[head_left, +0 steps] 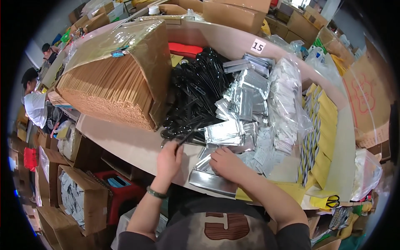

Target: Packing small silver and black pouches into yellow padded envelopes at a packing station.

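Observation:
Near the table's front edge, my left hand (168,160) is closed around the end of a slim black item (188,136), which points up and right toward a heap of similar glossy black long-handled items (193,89). My right hand (226,163) rests low over a pile of silver foil packets (225,132), its fingers bent among them; whether it grips one is hidden. A longer shiny silver strip (211,182) lies below that hand at the table edge. White printed slips (262,152) are scattered just right of the packets.
A large carton (143,56) packed with brown paper sheets (104,91) stands left on the table. To the right are a clear bag of white packets (287,100), a row of yellow folded pieces (318,137) and black-handled scissors (332,201). A red stool (125,191) stands below left.

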A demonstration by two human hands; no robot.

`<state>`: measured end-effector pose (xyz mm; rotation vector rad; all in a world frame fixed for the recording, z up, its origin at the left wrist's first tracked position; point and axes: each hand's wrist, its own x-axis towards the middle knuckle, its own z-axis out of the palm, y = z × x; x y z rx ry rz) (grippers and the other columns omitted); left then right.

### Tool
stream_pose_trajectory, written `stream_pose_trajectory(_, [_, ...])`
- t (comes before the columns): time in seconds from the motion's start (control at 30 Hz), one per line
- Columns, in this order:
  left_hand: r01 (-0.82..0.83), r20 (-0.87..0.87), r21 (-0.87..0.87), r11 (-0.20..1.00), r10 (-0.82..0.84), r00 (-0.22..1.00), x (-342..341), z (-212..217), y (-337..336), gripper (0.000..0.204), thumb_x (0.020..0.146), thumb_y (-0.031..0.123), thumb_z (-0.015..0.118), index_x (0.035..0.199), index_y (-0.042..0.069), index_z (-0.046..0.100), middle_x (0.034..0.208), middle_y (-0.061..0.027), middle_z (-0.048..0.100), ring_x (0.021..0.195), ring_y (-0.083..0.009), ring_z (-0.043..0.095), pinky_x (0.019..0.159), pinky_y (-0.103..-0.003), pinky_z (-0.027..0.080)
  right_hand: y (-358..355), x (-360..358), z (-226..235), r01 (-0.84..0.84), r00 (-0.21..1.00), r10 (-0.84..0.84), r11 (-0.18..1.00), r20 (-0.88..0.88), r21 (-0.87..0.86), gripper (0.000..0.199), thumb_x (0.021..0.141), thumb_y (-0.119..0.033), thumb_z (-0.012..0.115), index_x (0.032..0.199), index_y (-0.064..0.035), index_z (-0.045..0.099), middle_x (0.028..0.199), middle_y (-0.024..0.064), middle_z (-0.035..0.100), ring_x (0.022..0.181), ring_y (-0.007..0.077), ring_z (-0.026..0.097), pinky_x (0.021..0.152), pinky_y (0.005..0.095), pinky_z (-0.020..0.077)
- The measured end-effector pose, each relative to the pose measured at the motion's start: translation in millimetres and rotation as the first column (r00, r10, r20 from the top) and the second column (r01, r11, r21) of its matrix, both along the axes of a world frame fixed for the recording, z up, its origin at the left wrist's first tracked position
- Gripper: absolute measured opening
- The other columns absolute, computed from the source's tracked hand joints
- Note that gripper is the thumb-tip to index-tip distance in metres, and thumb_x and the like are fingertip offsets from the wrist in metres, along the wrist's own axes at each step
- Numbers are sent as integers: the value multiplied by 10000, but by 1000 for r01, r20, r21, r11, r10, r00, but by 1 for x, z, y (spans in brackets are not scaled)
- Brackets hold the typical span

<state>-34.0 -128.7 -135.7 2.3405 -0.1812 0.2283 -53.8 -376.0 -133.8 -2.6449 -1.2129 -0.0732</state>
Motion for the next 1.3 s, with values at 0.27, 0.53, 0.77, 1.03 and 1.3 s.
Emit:
stream_pose_trajectory(0.27, [-32, -51, -217, 976, 21, 998, -44, -17, -20, 145, 935, 153, 661, 949, 9, 653, 851, -148, 629, 739, -305, 635, 683, -366, 510, 5, 21, 11, -8, 981, -9, 996, -193, -83, 110, 758, -120, 631, 853, -65, 635, 958, 70, 596, 909, 264, 556, 812, 376, 472])
stream_pose_trajectory(0.53, [-158, -74, -469, 869, 140, 987, -67, -32, 12, 258, 926, 53, 680, 1179, 10, 654, 904, -8, 615, 814, -94, 550, 751, -240, 469, 21, -10, 69, 417, 899, -322, 836, -298, 355, 217, 813, -86, 645, 1028, -67, 617, 951, 160, 592, 882, 384, 608, 739, 461, 494])
stream_pose_trajectory(0.77, [73, -115, -448, 891, -138, 984, -79, -9, -7, 132, 900, 38, 686, 1022, 13, 733, 789, -56, 600, 747, -159, 575, 687, -270, 459, 6, -88, 20, 316, 949, -308, 929, -74, 193, 272, 866, -112, 658, 1131, -62, 617, 987, 122, 622, 960, 333, 608, 837, 473, 475])
stream_pose_trajectory(1.03, [480, -92, -84, 873, -487, 869, -63, 10, -27, 109, 840, 106, 736, 846, 63, 636, 831, -76, 619, 771, -245, 598, 690, -343, 476, -45, -118, 38, 408, 910, -408, 853, -70, 327, 325, 875, -138, 656, 1178, -31, 610, 1207, 146, 634, 1141, 356, 591, 952, 497, 452])
stream_pose_trajectory(1.3, [49, 493, 285, 957, -190, 849, 45, 100, 29, 142, 764, 57, 760, 861, 66, 657, 918, -110, 662, 868, -300, 656, 764, -420, 532, -36, -126, -29, 113, 984, -140, 969, 113, 219, 379, 884, -114, 551, 1237, 18, 592, 1311, 166, 595, 1229, 290, 579, 1021, 478, 444])
